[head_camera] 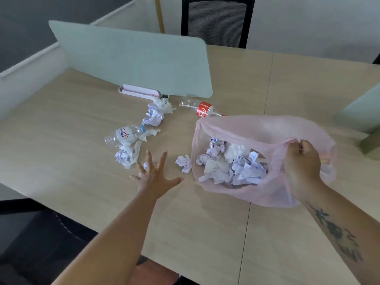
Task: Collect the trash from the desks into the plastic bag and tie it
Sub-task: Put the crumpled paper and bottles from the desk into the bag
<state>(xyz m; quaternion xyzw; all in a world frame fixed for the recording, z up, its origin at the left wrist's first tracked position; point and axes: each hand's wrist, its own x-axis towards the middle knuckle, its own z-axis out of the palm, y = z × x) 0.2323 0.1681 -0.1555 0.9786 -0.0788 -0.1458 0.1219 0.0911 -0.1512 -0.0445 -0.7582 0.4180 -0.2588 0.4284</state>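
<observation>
A pink see-through plastic bag (257, 130) lies open on the desk, holding several crumpled papers. My right hand (303, 163) grips its near rim and lifts it. My left hand (154, 175) hovers with fingers spread over a small paper scrap, holding nothing. A crumpled paper ball (184, 163) sits just right of that hand, beside the bag. Further left lie a crushed clear water bottle (123, 135) and crumpled papers (127, 155). Another paper wad with tissue (157, 113) lies beyond. A clear cola bottle with a red label (202, 109) lies behind the bag.
A frosted divider panel (131, 58) stands across the wooden desk (205, 223), with a pink-white holder (139, 91) at its foot. A black mesh chair (218, 21) stands behind the desk. A second panel (362, 112) is at the right edge. A dark chair (37, 239) sits at lower left.
</observation>
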